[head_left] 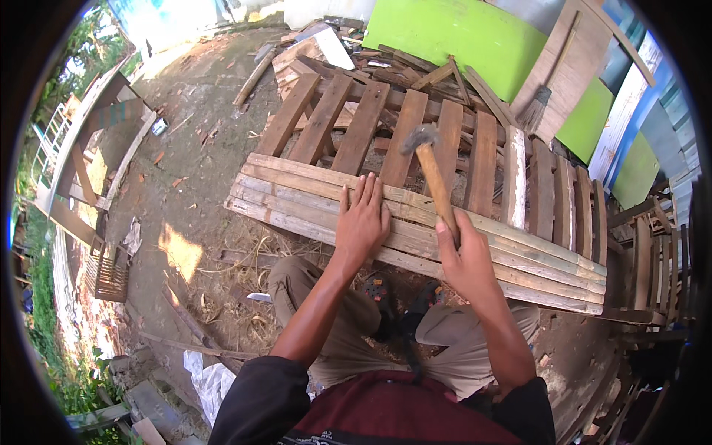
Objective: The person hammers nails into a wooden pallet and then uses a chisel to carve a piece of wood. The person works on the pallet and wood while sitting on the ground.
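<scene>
Left hand (362, 224) is lying unclenched across pale strips (297, 196), fingers reaching their far edge; right hand (467, 258) is gripping hammer (434, 180) above gapped slats (362, 127)

Strips (411, 231) along near edge of slatted frame (449, 122); basket (107, 274) left, broom (535, 110) behind right.

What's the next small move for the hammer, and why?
Probably draw the hammer back over the bamboo strips, clear of the left hand. The right hand grips its handle, but its head shows over the brown wooden slats beyond the strips, while the left hand lies flat on them.
</scene>
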`<state>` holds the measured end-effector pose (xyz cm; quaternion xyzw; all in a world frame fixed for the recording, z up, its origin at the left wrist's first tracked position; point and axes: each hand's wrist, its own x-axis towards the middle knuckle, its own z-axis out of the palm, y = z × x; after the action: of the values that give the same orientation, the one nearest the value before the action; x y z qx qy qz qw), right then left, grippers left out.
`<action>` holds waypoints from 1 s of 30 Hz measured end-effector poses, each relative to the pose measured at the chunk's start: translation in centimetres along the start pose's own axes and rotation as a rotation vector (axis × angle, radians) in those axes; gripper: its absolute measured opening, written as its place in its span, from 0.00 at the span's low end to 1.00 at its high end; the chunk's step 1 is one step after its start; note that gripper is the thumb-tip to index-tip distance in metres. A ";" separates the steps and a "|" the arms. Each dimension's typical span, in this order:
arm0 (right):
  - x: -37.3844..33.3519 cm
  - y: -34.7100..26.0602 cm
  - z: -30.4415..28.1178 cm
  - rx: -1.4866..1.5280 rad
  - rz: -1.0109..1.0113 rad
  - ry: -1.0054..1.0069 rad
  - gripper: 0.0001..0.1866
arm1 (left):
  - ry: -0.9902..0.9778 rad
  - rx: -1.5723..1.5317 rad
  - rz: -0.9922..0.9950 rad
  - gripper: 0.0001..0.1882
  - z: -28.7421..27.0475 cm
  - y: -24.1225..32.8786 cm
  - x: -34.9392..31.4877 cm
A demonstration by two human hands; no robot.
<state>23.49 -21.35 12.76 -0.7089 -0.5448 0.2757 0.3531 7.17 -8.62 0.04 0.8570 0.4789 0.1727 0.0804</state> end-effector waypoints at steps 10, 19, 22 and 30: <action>-0.8 4.2 4.7 -0.007 -0.057 -0.052 0.19 | 0.017 -0.004 0.011 0.31 0.0 0.0 0.9; -1.8 -1.4 2.3 0.764 -0.161 0.181 0.22 | 0.032 -0.030 0.020 0.31 0.2 -0.4 0.6; -2.1 4.8 6.4 0.469 -0.138 0.140 0.23 | 0.041 -0.075 0.010 0.31 0.4 -0.2 0.9; -3.2 -1.5 3.5 0.596 0.009 -0.028 0.21 | 0.082 -0.102 -0.012 0.30 0.4 -0.8 0.5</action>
<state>19.11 -23.51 11.84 -0.5726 -0.4413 0.4348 0.5370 6.89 -7.74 -0.45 0.8412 0.4773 0.2312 0.1055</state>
